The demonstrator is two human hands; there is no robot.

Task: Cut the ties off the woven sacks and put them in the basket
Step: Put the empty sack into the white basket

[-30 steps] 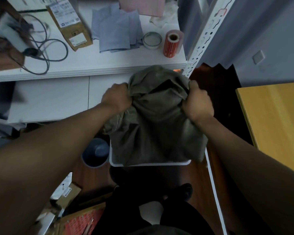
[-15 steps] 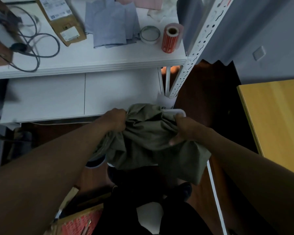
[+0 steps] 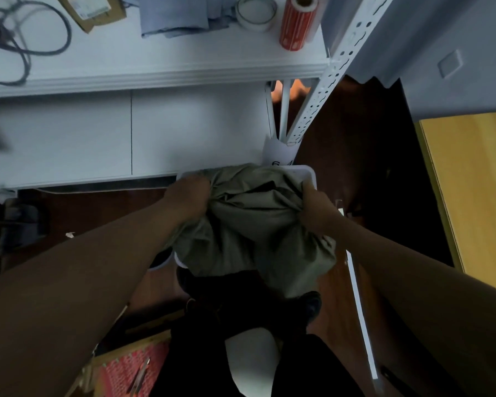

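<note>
Left hand [image 3: 191, 196] and right hand [image 3: 317, 209] each grip a bunched edge of the olive sack [image 3: 252, 224], which lies over the white basket [image 3: 308, 171] on the floor below the shelf [image 3: 155, 73].

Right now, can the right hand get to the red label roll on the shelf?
Probably not yet: the right hand grips the olive sack over the basket. The red label roll stands unobstructed on the shelf.

Head view, steeply downward, seemingly close.
</note>
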